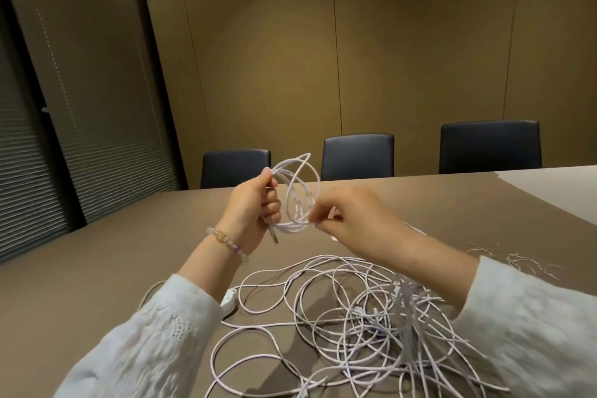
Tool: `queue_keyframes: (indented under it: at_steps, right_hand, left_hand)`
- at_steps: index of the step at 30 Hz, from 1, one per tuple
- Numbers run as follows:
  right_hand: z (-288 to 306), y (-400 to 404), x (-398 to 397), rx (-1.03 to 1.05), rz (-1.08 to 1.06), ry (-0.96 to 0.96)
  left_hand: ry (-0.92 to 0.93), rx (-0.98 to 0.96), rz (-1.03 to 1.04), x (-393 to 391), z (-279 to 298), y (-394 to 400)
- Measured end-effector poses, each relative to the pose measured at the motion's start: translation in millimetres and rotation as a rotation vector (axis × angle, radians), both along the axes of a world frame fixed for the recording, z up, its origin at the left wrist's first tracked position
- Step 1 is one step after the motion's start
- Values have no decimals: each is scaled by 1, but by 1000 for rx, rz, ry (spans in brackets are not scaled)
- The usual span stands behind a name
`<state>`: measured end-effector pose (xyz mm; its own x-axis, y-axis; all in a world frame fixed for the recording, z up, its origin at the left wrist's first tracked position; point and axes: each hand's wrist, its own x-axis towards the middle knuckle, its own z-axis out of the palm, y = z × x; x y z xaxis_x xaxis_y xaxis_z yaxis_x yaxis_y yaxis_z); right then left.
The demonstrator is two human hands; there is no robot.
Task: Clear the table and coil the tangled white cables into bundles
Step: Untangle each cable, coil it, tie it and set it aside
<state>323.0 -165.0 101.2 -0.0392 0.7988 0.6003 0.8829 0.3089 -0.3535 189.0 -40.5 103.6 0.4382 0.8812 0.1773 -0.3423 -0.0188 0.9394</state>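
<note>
Left hand [250, 208], frame centre: fingers curled round one side of a small white cable coil [298, 194], raised above the table [97, 268]. Right hand [352, 220], just right: fingertips pinch the coil's lower edge. Lower right of frame: tangled white cables [355, 310] lie loose on the table.

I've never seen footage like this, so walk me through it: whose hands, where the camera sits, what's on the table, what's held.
No machine here: a person wears one camera on the head, looking down at their own hands. The left hand grips a small coil of white cable above the table. The right hand pinches the coil's lower edge. Below lies a tangled pile of white cables. Three dark chairs stand behind the table.
</note>
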Motion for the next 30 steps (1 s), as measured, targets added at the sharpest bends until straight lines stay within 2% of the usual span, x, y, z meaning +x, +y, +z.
queue_keyframes:
  at_steps: [4, 7, 10, 12, 17, 22, 25, 30]
  right_hand:
    - [4, 12, 6, 154, -54, 241]
    - [2, 17, 7, 212, -36, 398]
    - [-5, 18, 8, 262, -27, 340]
    - [-11, 19, 9, 285, -15, 275]
    - [-16, 17, 10, 316, -30, 277]
    - [-20, 5, 18, 45, 82, 689]
    - [-25, 3, 27, -78, 81, 678]
    - [-19, 3, 24, 57, 63, 640]
  left_hand:
    - [264, 215, -19, 4, -9, -17]
    - [370, 162, -142, 9, -11, -25]
    - [259, -67, -335, 7, -8, -27]
    - [178, -152, -420, 1, -4, -25]
    - [340, 64, -375, -2, 1, -24]
    - [279, 124, -278, -9, 4, -18]
    - [285, 147, -270, -13, 1, -17]
    - [364, 195, -340, -8, -1, -23]
